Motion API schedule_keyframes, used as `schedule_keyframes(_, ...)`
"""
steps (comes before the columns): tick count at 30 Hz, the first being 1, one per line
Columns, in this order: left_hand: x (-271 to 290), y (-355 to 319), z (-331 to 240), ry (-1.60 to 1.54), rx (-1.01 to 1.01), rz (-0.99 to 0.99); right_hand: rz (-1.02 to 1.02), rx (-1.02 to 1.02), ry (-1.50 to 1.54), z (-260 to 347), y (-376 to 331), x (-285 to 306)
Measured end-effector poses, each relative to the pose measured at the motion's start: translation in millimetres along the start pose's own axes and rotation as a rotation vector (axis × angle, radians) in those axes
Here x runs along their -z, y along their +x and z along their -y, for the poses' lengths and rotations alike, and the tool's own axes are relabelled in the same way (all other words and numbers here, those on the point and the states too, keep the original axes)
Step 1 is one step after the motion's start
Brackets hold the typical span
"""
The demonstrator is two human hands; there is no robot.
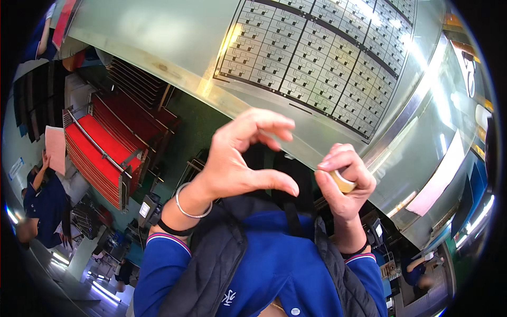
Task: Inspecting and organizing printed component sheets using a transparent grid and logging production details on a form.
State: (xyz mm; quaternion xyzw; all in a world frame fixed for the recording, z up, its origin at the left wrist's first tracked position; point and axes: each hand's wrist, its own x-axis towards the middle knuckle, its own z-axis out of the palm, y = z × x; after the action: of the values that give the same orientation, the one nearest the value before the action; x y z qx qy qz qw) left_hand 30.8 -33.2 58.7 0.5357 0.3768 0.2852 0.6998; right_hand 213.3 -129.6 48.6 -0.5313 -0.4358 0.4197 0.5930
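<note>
My left hand (240,153) is raised in front of me, its thumb and fingers curved apart with nothing between them. To its right, my right hand (348,182) is closed around a small roll of tape (342,182), pale yellow, with its ring partly covered by the fingers. Both hands hang in the air just before the near edge of a pale, glossy work table (153,26). Beyond them on the table lies a flat sheet (317,61) with a grid of black lines and small repeated dark marks.
At the left stands a rack of red trays (108,142). A person (45,198) beside it holds a pink sheet (55,149). A metal rail (406,111) runs along the right of the gridded sheet, and a pale pink strip (435,177) lies past it. Another person (417,272) is at lower right.
</note>
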Motion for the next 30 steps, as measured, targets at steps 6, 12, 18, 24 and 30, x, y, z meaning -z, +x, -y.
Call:
schedule_keyframes(6,-14.1,-26.8,21.7,-0.435,0.18,-0.088,-0.005,-0.112,0.101,-0.3,-4.8,-11.6)
schedule_keyframes(12,-20.8,-29.5,20.7,-0.445,0.157,-0.188,-0.017,-0.144,0.1,-0.8,-8.1,-11.6)
schedule_keyframes(18,-25.6,-26.6,18.5,-0.373,0.084,-0.216,0.02,-0.097,0.041,-1.1,-11.2,-7.1)
schedule_keyframes(24,-22.1,-19.3,15.5,-0.087,0.077,-0.298,0.005,-0.02,-0.272,2.7,-9.2,3.6)
schedule_keyframes(30,41.2,17.3,16.5,0.253,-0.108,-0.626,-0.313,-0.122,-0.68,-15.0,-24.4,103.1)
